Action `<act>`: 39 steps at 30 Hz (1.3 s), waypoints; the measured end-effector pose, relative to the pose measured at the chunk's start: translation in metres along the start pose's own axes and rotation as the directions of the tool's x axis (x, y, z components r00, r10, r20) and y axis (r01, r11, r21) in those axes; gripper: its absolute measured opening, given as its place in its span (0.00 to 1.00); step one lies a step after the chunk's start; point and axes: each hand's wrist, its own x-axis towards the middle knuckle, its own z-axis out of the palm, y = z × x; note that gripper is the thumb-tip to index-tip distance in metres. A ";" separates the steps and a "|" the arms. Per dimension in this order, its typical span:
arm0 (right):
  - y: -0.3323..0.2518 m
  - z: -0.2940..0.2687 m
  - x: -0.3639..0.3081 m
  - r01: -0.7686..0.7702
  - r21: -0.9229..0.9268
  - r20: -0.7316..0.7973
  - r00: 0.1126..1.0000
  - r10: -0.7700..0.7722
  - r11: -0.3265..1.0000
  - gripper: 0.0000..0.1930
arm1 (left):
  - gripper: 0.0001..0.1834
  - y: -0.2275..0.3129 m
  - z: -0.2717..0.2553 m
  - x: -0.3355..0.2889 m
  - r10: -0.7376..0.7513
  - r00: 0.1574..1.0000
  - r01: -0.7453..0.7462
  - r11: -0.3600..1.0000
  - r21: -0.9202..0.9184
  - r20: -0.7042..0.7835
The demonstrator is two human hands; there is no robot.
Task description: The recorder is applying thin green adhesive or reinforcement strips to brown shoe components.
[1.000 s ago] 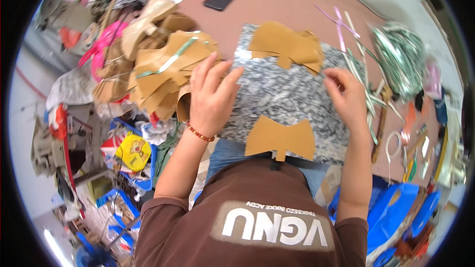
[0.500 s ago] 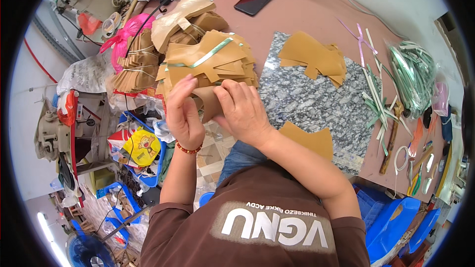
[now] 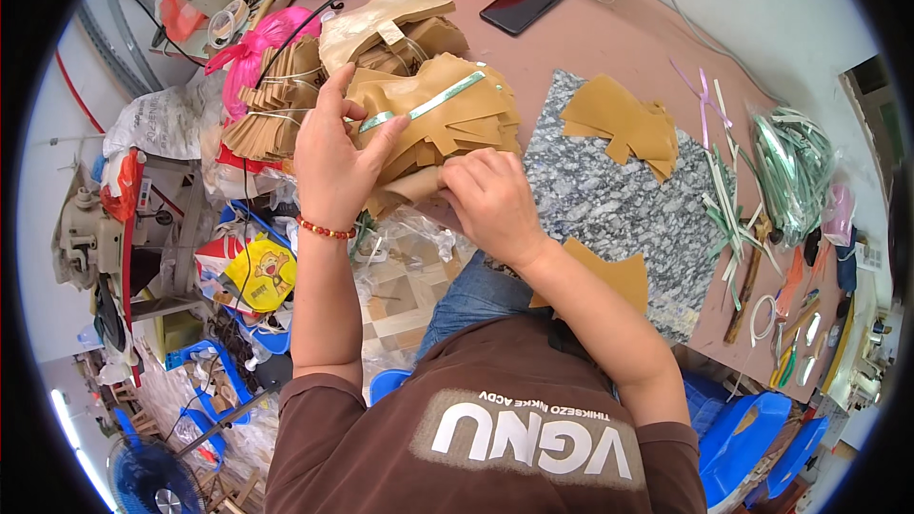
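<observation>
My right hand [image 3: 495, 205] pinches the edge of a curled tan leather-like piece [image 3: 414, 186] in front of the nearest pile. My left hand [image 3: 343, 148] has its thumb and forefinger spread apart at the left side of that pile of tan cut pieces [image 3: 428, 138]. Across the pile's top piece lies a shiny pale green strip [image 3: 447, 93], and my left thumb overlaps its near end. Whether the curled piece touches my left palm is hidden. More tan pieces [image 3: 624, 128] lie fanned on a grey speckled stone slab [image 3: 590, 205]; another tan piece [image 3: 609, 276] is by my right forearm.
Tied bundles of cut pieces [image 3: 276, 114] and a pink plastic bag [image 3: 252, 62] are at the left. A black phone [image 3: 524, 4] lies at the back. At the right are bagged green strips [image 3: 795, 176], a hammer [image 3: 747, 276] and hand tools. Blue crates [image 3: 747, 443] stand below the table.
My left hand has come off the curled piece and opened, moving left and up beside the pile. My right hand keeps its pinch. The whole view has shifted slightly.
</observation>
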 end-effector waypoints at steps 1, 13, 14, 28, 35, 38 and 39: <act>0.001 -0.001 -0.001 0.049 0.002 0.003 0.999 -0.049 0.999 0.08 | 0.40 -0.003 0.001 0.001 -0.047 0.998 0.049 0.998 -0.035 0.049; 0.025 -0.114 -0.049 -0.421 0.234 -0.126 0.881 0.456 0.876 0.08 | 0.38 -0.014 0.004 -0.010 -0.035 0.999 0.040 0.986 -0.161 0.031; 0.032 -0.116 -0.051 -0.494 0.262 -0.039 0.853 0.521 0.829 0.08 | 0.37 -0.017 0.006 -0.011 0.000 1.000 0.002 0.995 -0.098 0.018; -0.009 -0.045 -0.029 -0.175 -0.223 0.241 0.943 0.228 0.959 0.34 | 0.30 -0.024 0.029 -0.015 0.061 0.997 -0.064 0.997 -0.048 -0.055; 0.009 -0.061 -0.037 -0.289 -0.123 0.174 0.935 0.308 0.949 0.11 | 0.33 -0.038 0.036 -0.018 -0.006 0.997 -0.003 0.992 -0.125 -0.071; 0.009 -0.086 -0.034 -0.306 -0.080 0.176 0.932 0.316 0.949 0.10 | 0.34 -0.040 0.035 -0.019 0.022 0.995 -0.032 0.994 -0.108 -0.095; 0.010 -0.098 -0.032 -0.332 -0.113 0.159 0.924 0.347 0.937 0.09 | 0.34 -0.039 0.033 -0.020 0.018 0.995 -0.029 0.994 -0.107 -0.098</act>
